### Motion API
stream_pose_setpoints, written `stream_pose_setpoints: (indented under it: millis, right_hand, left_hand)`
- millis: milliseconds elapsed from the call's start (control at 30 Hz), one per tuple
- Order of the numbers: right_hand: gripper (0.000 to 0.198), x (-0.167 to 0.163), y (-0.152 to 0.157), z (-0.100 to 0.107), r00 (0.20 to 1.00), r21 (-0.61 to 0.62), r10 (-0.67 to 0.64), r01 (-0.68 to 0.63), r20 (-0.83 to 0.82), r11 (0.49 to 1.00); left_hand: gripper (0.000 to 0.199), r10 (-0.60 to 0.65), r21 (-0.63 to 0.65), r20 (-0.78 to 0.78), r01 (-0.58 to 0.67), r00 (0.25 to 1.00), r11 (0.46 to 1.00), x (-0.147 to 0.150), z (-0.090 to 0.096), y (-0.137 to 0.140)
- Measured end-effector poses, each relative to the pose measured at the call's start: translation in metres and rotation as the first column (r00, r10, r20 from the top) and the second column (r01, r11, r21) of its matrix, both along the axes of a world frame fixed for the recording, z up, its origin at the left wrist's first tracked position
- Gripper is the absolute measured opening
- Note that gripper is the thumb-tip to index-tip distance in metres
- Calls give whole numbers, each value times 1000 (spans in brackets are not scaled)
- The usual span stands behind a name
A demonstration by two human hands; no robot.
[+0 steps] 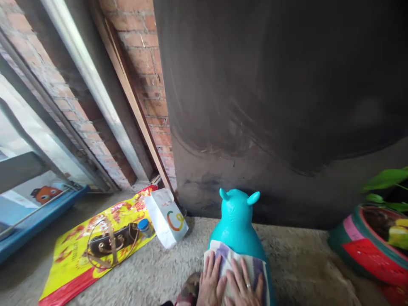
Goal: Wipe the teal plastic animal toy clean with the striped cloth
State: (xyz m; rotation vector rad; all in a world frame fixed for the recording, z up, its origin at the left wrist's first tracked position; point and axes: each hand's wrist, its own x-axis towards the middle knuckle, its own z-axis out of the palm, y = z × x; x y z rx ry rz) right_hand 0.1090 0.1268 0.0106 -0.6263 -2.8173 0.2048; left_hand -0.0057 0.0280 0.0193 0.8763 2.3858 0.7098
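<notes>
A turquoise inflatable animal toy (237,225) with two small ears stands at the lower middle, its head toward the dark wall. Over its back lies a cloth (228,255) in white with purple stripes. My left hand (210,278) rests flat on the cloth, fingers stretched out. Beside it, my right hand (242,282) also lies flat with spread fingers and wears a ring. Both palms press on the cloth and hide part of it. The toy's lower body is out of sight below the frame edge.
On the left floor, a yellow and red plastic bag (72,250) lies under a dark handbag (111,241) and a blue-lidded jar (145,227). A white paper bag (168,219) sits beside them. A plant pot (347,240) stands right; a dark panel (270,106) rises behind.
</notes>
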Motion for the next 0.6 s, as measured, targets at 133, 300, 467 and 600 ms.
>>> stream_pose_setpoints:
  millis: [133, 300, 467, 600]
  right_hand:
    - [56, -15, 30, 22, 986, -140, 117, -100, 121, 985]
    - [57, -39, 45, 43, 986, -179, 119, -97, 117, 979]
    - [58, -44, 48, 52, 986, -187, 148, -132, 77, 973]
    - [58, -29, 43, 39, 984, -72, 178, -176, 25, 982]
  left_hand:
    - [60, 63, 58, 6, -63, 998, 996, -16, -1, 17]
    - [65, 84, 120, 110, -97, 990, 988, -37, -3, 33]
    - [65, 96, 130, 63, -103, 993, 986, -38, -14, 33]
    - [60, 102, 101, -24, -99, 995, 990, -19, -23, 16]
